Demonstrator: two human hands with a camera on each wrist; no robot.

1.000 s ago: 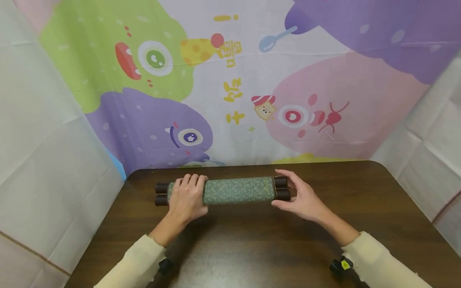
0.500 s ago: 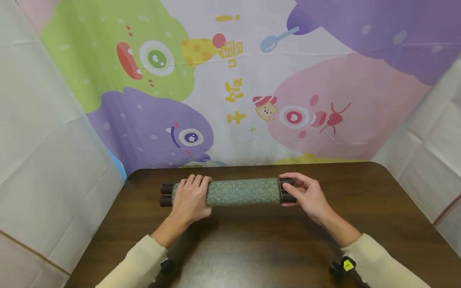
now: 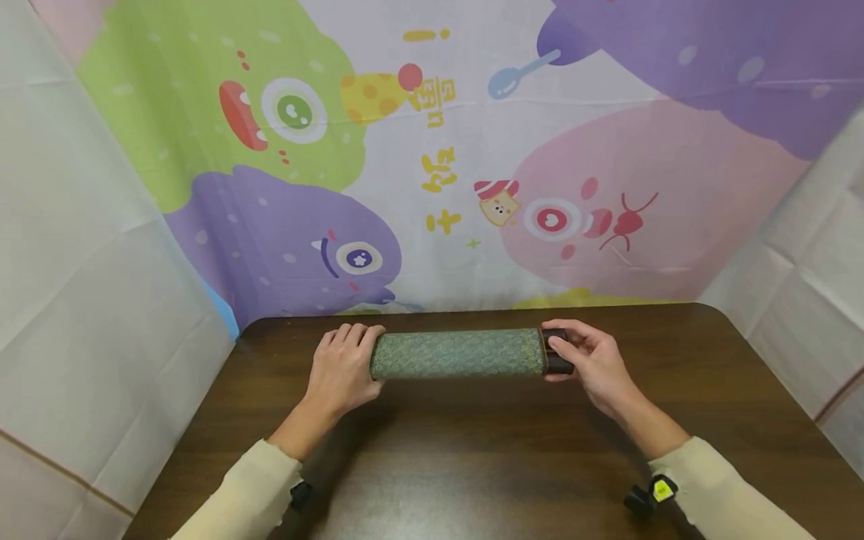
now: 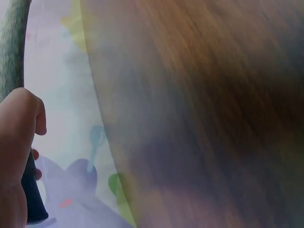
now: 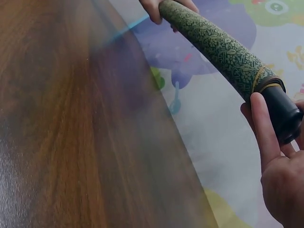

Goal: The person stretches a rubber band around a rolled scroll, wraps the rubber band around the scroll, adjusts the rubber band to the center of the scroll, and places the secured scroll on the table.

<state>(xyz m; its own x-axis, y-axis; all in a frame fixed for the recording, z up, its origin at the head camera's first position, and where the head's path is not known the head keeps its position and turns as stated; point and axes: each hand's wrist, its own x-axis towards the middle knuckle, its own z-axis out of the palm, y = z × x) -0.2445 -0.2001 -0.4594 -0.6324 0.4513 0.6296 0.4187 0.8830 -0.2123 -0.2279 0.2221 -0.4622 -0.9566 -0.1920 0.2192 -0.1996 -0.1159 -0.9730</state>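
Held level above the table is a rolled scroll (image 3: 459,354) in green patterned brocade, with dark roller ends. My left hand (image 3: 343,369) grips its left end, covering the roller ends there in the head view. A dark roller end (image 4: 34,204) sticks out past that hand in the left wrist view. At the other end, my right hand (image 3: 597,367) holds the two dark roller ends (image 3: 559,365) between thumb and fingers. A thin yellowish band (image 5: 259,78) loops around the scroll near this end, close to my right fingertips.
The dark wooden table (image 3: 459,457) has rounded far corners. Behind it hangs a cloth with cartoon monsters (image 3: 445,270), and pale cloth walls (image 3: 101,300) stand at both sides. Small black devices (image 3: 651,499) sit at the wrists.
The scroll has shifted to the right. My right hand has gone from spread around the right roller ends to holding them, and my left hand has slid to the scroll's left end.
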